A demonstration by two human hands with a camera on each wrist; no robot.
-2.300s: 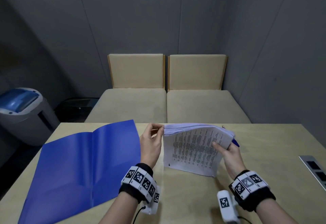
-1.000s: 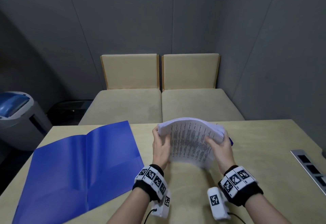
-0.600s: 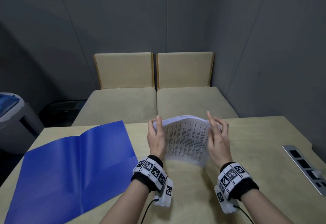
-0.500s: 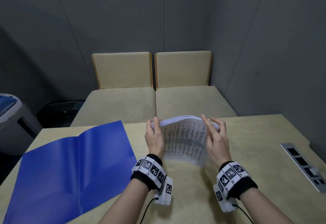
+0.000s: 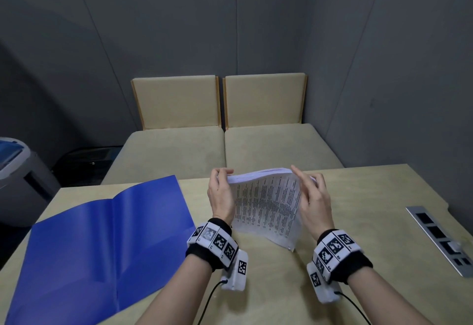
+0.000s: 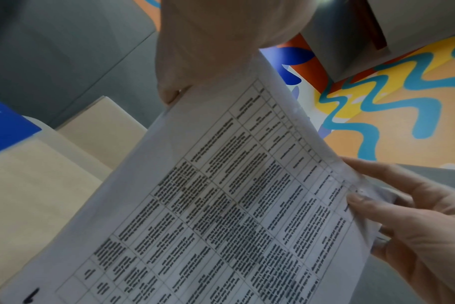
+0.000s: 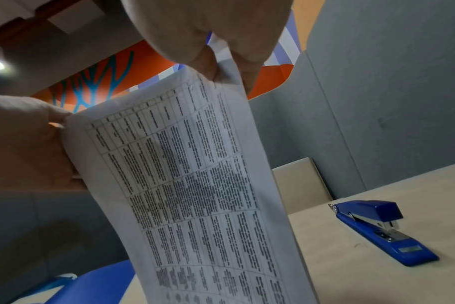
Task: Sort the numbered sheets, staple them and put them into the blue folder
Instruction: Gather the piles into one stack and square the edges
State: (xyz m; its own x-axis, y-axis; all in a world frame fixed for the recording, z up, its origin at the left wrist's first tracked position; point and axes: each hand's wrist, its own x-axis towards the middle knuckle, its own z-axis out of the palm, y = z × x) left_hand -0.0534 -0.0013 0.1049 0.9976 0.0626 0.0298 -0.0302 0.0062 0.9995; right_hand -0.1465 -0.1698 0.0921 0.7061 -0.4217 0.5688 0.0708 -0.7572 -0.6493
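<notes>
A stack of printed sheets (image 5: 266,204) stands tilted over the wooden table (image 5: 358,196), its lower edge down by the tabletop. My left hand (image 5: 221,189) grips its upper left edge, fingers curled over the top. My right hand (image 5: 311,194) pinches the upper right edge between thumb and fingers, as the right wrist view shows on the sheets (image 7: 195,185). The left wrist view shows the printed face of the sheets (image 6: 221,205). The blue folder (image 5: 102,242) lies open on the left. A blue stapler (image 7: 382,230) lies on the table right of the sheets, hidden in the head view.
A metal socket strip (image 5: 440,237) is set into the table at the right. Two beige bench seats (image 5: 225,150) stand beyond the far edge. A grey bin with a blue lid (image 5: 15,176) stands on the floor at the left.
My right hand has moved from the face of the sheets to their right edge. The left hand has shifted up to the top left corner, and the stack now looks squared between both hands.
</notes>
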